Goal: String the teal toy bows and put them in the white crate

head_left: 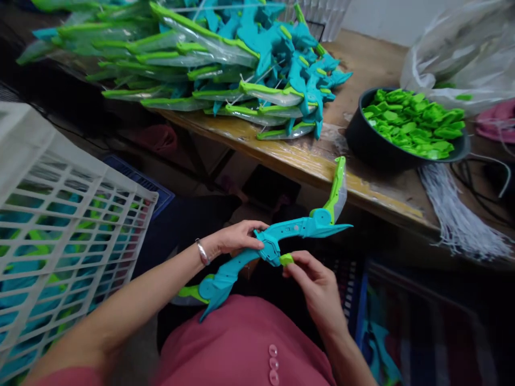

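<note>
Three buttons (273, 364), two hands (240, 237) (317, 280) holding one bow (272, 249), one tab (286, 259)

A brown wooden worktable (372, 56) stands before a plain pale wall (378, 21), which rises behind the far edge of its tabletop. The near edge (249, 145) shines yellowish in the light; below it, the floor (200, 188) lies in deep shadow.

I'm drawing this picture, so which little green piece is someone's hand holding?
The single green piece pinched by the right hand, beside the turquoise toy. Many similar pieces lie heaped in the dark bowl instead.
</note>
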`<state>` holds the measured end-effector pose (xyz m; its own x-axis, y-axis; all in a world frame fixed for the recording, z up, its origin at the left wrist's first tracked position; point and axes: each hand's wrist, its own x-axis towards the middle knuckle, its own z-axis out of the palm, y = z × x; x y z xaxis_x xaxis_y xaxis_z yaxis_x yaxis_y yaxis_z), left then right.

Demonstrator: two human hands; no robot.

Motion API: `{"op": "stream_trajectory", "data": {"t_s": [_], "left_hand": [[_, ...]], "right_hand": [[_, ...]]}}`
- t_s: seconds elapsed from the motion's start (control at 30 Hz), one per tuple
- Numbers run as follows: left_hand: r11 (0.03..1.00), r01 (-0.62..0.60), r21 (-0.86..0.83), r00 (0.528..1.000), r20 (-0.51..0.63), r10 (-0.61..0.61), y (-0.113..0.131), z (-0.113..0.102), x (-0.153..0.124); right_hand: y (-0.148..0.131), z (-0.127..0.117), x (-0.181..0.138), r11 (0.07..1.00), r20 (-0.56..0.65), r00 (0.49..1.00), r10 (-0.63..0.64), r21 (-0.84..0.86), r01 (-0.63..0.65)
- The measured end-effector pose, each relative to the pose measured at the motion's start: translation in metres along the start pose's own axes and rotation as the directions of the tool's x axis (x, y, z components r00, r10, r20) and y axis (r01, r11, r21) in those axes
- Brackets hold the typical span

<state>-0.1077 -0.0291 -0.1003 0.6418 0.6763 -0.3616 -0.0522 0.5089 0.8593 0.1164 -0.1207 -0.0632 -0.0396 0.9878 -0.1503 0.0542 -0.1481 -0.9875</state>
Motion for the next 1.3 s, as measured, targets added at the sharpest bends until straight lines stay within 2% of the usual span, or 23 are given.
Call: {"op": "stream_trajectory", "data": {"t_s": [0.1,0.17,0.27,0.37,0.53,0.67,0.9,1.07,1.2,1.3], "left_hand": [[1.000,0.008,-0.022,0.997,-0.076,-0.009,-0.009,0.016,-0.001],[1.000,0.003,-0.020,0.993,-0.115,-0.006,-0.013,0.026,-0.002],[0.999,-0.022,0.027,0.985,-0.172,0.026,-0.017,0.038,-0.003],[0.991,-0.045,0.126,0.973,-0.220,0.072,-0.016,0.046,-0.003],[0.980,-0.033,0.195,0.971,-0.225,0.077,-0.016,0.055,-0.006],[0.980,-0.027,0.196,0.971,-0.227,0.072,-0.019,0.057,-0.007],[0.989,-0.023,0.146,0.978,-0.201,0.052,-0.019,0.055,-0.002],[0.995,0.010,0.097,0.984,-0.177,0.007,-0.018,0.052,0.000],[0.998,0.016,0.056,0.988,-0.157,-0.007,-0.019,0.049,0.002],[0.999,0.000,0.054,0.990,-0.140,0.008,-0.019,0.047,0.002]], "right_hand": [[0.015,0.009,-0.012,0.985,-0.031,0.990,0.137,0.106,-0.133],[0.022,0.009,-0.016,0.980,-0.072,0.985,0.156,0.132,-0.146],[0.029,0.007,-0.018,0.998,-0.125,0.990,0.060,0.028,-0.057],[0.036,0.005,-0.018,0.995,-0.127,0.992,-0.023,-0.096,0.011],[0.039,0.006,-0.016,0.957,-0.107,0.987,-0.119,-0.278,0.085],[0.035,0.007,-0.018,0.892,-0.080,0.976,-0.202,-0.427,0.149],[0.040,0.004,-0.021,0.958,-0.130,0.991,-0.043,-0.286,0.004],[0.042,-0.002,-0.021,0.944,-0.084,0.996,-0.029,-0.331,0.000],[0.043,-0.004,-0.020,0.934,-0.099,0.995,0.022,-0.353,-0.056],[0.042,-0.002,-0.019,0.915,-0.105,0.994,-0.010,-0.401,-0.033]]}}
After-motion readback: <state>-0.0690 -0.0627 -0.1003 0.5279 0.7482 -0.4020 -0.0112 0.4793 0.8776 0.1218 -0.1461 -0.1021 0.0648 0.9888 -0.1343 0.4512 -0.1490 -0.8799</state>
